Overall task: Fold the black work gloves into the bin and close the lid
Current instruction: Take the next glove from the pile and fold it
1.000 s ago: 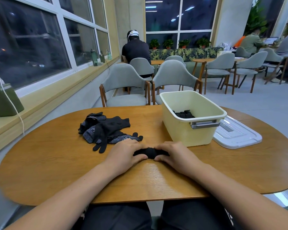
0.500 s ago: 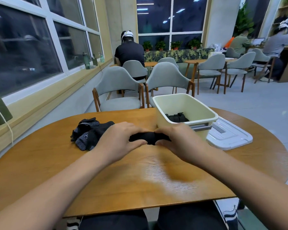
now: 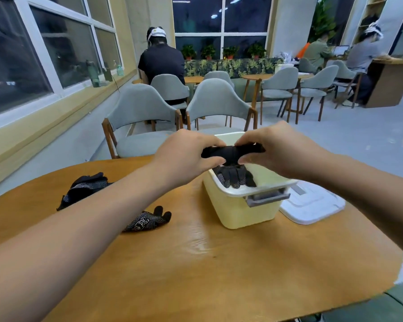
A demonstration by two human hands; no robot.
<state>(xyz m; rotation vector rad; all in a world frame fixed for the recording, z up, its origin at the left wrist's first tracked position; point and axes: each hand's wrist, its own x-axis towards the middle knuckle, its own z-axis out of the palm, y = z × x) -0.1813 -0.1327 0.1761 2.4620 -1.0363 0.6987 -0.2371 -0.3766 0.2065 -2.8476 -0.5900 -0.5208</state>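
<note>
Loose black gloves (image 3: 86, 189) lie unfolded on the surface (image 3: 219, 263) at left, work still ahead. Your left hand (image 3: 184, 156) and right hand (image 3: 277, 152) pinch a folded bundle (image 3: 230, 153) in curled fingers above the open bin (image 3: 242, 210), where earlier-packed gloves (image 3: 234, 178) sit. The lid (image 3: 312, 205) rests beside it, not yet fitted.

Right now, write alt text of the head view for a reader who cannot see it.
The left hand and right hand hold a folded black glove above an open pale yellow bin with black gloves inside. Its white lid lies on the wooden table right of the bin; loose gloves lie on the left.
</note>
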